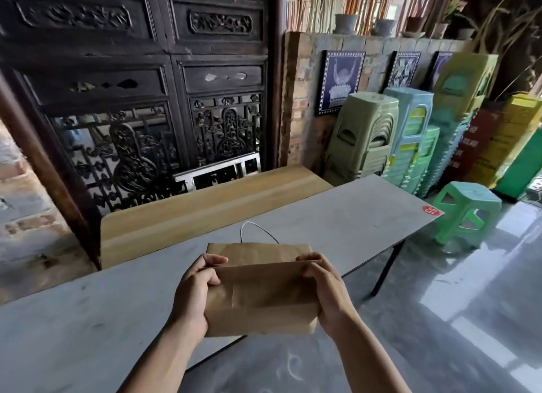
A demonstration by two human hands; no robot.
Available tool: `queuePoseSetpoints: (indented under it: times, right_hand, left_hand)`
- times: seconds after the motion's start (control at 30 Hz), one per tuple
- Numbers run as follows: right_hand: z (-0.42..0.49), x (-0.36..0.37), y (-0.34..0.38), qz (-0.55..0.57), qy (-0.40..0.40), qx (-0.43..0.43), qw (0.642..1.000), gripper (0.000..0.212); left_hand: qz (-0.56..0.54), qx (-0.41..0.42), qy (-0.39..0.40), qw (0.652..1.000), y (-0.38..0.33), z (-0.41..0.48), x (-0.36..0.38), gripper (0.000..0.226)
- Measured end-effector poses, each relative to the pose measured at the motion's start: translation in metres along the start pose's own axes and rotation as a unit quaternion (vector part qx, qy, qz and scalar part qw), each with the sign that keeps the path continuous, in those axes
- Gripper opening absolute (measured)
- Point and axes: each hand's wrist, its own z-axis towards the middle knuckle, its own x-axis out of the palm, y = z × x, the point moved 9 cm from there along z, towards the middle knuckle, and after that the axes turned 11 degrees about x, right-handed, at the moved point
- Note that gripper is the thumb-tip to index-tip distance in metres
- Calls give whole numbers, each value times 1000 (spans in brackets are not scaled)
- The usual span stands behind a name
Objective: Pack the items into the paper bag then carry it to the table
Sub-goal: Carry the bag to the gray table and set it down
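Brown paper bag [261,298] clamped at both ends: left hand [192,300] grip closed, right hand [328,293] grip closed, over grey table [337,216].

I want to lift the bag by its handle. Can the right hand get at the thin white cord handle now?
Probably yes. The thin white cord handle arches free above the brown paper bag, nothing covering it, but the right hand now grips the bag's side and must release first.

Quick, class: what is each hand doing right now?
Left hand: closed on the left end of the paper bag.
Right hand: closed on the bag's right end.
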Motion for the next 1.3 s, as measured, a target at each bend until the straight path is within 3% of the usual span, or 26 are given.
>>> queuePoseSetpoints:
  times: [0.23, 0.8, 0.97, 1.3]
  right_hand:
    - [75, 18, 19, -41, -7, 14, 999, 21]
    - [222, 125, 79, -80, 3, 2, 997, 23]
    - [246, 137, 68, -89, 8, 17, 996, 21]
    - [280, 139, 35, -112, 38, 60, 991, 19]
  left_hand:
    - [25, 3, -25, 999, 10, 62, 8, 47]
    - [-6, -28, -34, 999, 5, 245, -20, 41]
    - [-4, -49, -50, 998, 23, 266, -31, 28]
    - [2, -95, -108, 990, 72, 265, -40, 29]
